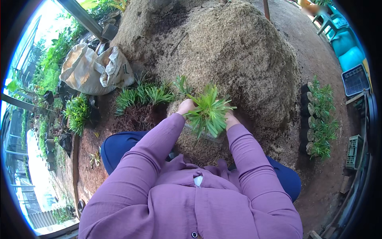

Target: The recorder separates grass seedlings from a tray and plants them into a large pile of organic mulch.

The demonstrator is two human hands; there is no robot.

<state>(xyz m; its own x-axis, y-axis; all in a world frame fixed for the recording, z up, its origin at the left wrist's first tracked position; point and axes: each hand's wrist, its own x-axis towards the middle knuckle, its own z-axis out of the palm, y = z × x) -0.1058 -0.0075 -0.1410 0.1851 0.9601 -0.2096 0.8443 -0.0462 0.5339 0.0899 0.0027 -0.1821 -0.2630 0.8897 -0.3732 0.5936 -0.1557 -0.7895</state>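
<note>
A leafy green plant [209, 115] stands between my two hands and hides most of their fingers. My left hand [187, 107] is at the plant's left side, my right hand [231, 118] at its right side; what the fingers grip under the leaves is hidden. Below the leaves part of a pale, flat-edged thing [215, 138] shows, its kind unclear. Just beyond my hands rises a large heap of light brown, fibrous loose material [226, 50]. To the left, more leafy plants [146, 94] lie with dark reddish roots or soil [137, 119] beneath them.
At upper left a white woven sack [95, 71] stands open beside a post [80, 19]. Another leafy clump [77, 112] is at left. On the right, a row of plants in black bags [305, 119] stands on the soil, with plastic crates [355, 79] and a chair [325, 22] beyond.
</note>
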